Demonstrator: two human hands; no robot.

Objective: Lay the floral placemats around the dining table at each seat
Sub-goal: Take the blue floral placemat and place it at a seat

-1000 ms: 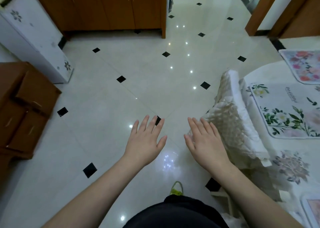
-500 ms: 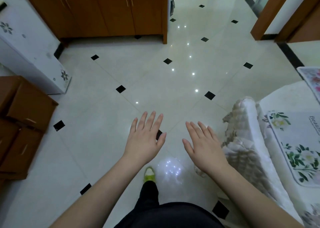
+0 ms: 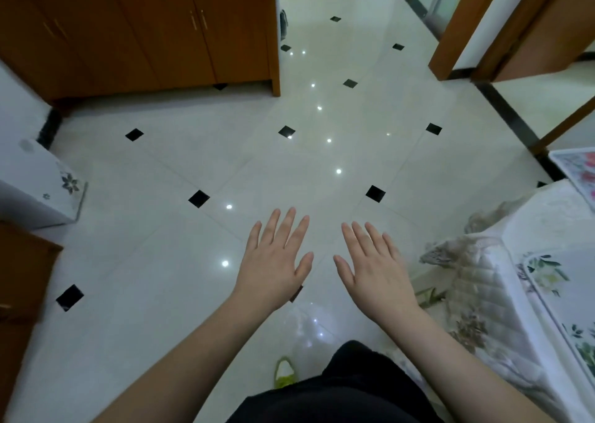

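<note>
My left hand (image 3: 276,261) and my right hand (image 3: 375,268) hover palm-down over the tiled floor, fingers spread, both holding nothing. The dining table (image 3: 544,216) with its white cloth is at the right edge. One white placemat with green leaves and white flowers (image 3: 566,306) lies flat on the table's near part. A second placemat with pink flowers (image 3: 579,171) lies on the far part, cut off by the frame. Both hands are left of the table, well apart from the mats.
A chair with a quilted white cover (image 3: 476,287) stands against the table's left side. A wooden cabinet (image 3: 154,30) lines the far wall. A white appliance (image 3: 35,184) and a brown cabinet (image 3: 19,281) stand at the left. Open tiled floor lies ahead.
The view has swung left and away from the table, so the table and mats have slid toward the right edge. Both hands stay open and empty in front of me.
</note>
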